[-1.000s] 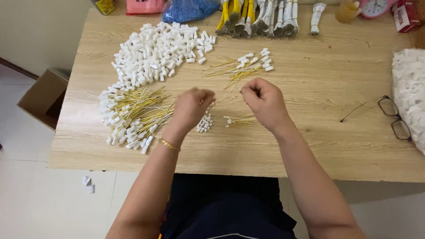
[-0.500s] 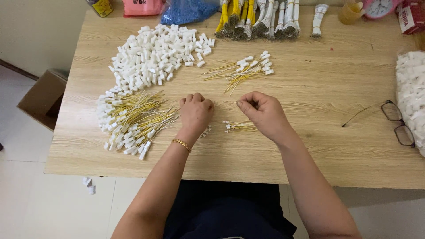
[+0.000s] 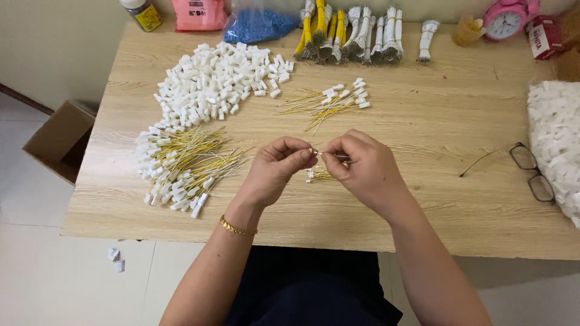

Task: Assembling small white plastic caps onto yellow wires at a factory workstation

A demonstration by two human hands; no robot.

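My left hand and my right hand meet above the middle of the wooden table. Between their fingertips they pinch a small white connector with a thin yellow wire. Just under the hands lies a little bunch of wired connectors. To the left spreads a heap of finished yellow-wired connectors. Behind that is a pile of loose white connectors. A smaller cluster of wired pieces lies farther back.
Bundles of yellow and white wires line the far edge, beside a blue bag, a pink packet and a pink clock. Glasses and a white heap sit right. A cardboard box stands on the floor.
Both hands drew toward each other and now pinch one connector between them; a second ago they were apart, the left one near small parts on the table.
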